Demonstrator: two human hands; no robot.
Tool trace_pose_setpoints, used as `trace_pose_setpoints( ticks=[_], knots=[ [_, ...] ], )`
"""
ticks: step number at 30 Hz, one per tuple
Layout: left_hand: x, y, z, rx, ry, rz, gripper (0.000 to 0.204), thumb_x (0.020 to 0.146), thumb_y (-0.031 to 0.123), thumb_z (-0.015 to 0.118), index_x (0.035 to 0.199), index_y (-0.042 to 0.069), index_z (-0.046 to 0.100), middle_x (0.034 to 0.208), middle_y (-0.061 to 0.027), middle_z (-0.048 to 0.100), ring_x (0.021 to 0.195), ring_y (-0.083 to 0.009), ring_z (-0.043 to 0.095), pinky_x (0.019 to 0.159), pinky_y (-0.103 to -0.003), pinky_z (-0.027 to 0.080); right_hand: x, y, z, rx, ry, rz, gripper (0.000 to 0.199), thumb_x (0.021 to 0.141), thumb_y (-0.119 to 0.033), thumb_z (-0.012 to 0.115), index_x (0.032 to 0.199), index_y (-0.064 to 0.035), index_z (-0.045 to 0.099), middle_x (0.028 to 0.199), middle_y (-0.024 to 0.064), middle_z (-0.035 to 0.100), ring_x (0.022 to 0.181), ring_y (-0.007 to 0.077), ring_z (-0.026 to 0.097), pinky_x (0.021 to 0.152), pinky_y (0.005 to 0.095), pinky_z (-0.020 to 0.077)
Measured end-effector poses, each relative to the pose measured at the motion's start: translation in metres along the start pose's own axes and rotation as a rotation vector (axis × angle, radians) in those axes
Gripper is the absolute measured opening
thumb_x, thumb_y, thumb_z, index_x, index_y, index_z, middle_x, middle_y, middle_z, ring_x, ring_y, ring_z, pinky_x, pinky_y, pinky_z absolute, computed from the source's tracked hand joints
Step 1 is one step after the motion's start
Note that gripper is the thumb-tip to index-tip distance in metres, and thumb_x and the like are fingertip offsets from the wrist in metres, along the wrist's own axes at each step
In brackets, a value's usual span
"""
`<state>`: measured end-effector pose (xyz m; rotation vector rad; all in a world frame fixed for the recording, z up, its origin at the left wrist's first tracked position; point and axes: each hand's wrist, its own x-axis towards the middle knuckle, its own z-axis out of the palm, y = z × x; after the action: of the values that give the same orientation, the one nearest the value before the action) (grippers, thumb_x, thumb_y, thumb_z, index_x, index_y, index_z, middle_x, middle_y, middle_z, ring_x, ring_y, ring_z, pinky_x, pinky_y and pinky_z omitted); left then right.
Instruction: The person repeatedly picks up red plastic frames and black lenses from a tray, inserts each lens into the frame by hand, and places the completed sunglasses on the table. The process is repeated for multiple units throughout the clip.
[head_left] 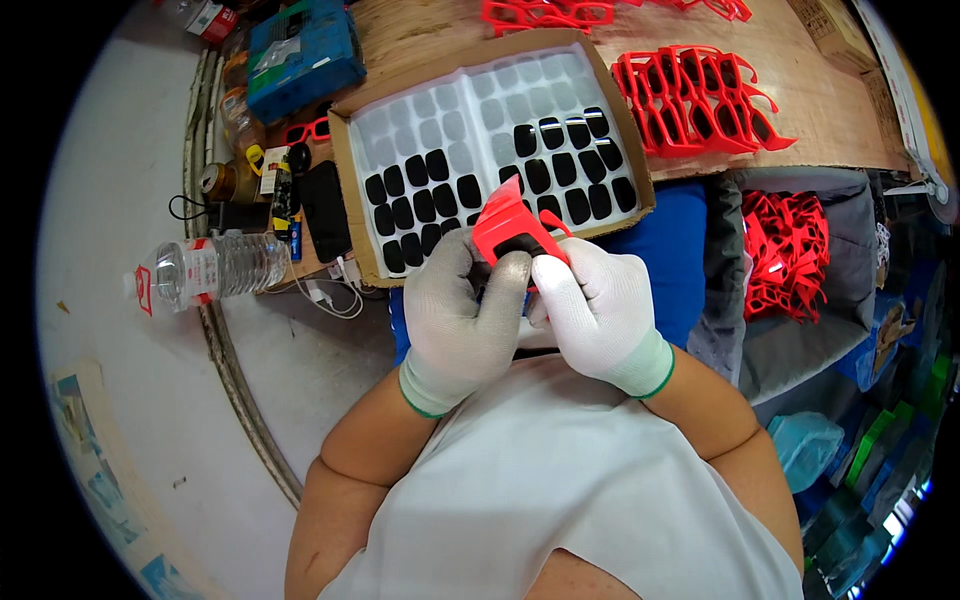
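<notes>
Both my hands wear white knit gloves with green cuffs and meet in front of my chest. Between them is a red sunglasses frame [503, 222], tilted, with a dark lens showing near my thumbs. My left hand [462, 300], its glove greyed at the thumb and fingers, grips the frame's left side. On the other side my right hand [598, 308] pinches it with the thumb on top. Fingertips beneath the frame are hidden. Just beyond lies a shallow cardboard box [344, 190] holding rows of dark lenses [537, 176], some under a whitish translucent sheet.
Stacked red sunglasses frames [690, 100] lie on the wooden table [430, 28] at the right. A grey-lined bin [800, 345] holds many more red frames. At the left are a large water bottle [215, 270], a black phone [326, 210], a white cable and a blue box [305, 60].
</notes>
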<state>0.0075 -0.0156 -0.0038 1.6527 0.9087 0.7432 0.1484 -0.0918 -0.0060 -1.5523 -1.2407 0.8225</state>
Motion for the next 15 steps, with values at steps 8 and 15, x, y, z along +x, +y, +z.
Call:
trace_pose_setpoints(
  ticks=[8, 15],
  knots=[
    [0.011, 0.014, -0.016, -0.178, -0.178, -0.198, 0.019, 0.094, 0.009, 0.060, 0.107, -0.004, 0.063, 0.086, -0.0070, 0.068, 0.078, -0.0072, 0.060, 0.069, -0.026, 0.050, 0.003, 0.002, -0.012, 0.279, -0.100, 0.171, 0.022, 0.097, -0.015, 0.056, 0.084, 0.0013, 0.058, 0.064, 0.0106, 0.064, 0.056, 0.0203, 0.065, 0.054, 0.0305, 0.0493],
    [0.006, 0.000, -0.007, -0.203, -0.094, -0.177, 0.016, 0.095, 0.010, 0.061, 0.102, -0.003, 0.065, 0.081, -0.0042, 0.065, 0.072, -0.0062, 0.056, 0.063, -0.025, 0.046, 0.004, -0.008, -0.009, 0.102, -0.059, 0.125, 0.018, 0.096, -0.013, 0.059, 0.084, 0.0007, 0.060, 0.062, 0.0119, 0.059, 0.053, 0.0257, 0.060, 0.052, 0.0337, 0.0464]
  ],
)
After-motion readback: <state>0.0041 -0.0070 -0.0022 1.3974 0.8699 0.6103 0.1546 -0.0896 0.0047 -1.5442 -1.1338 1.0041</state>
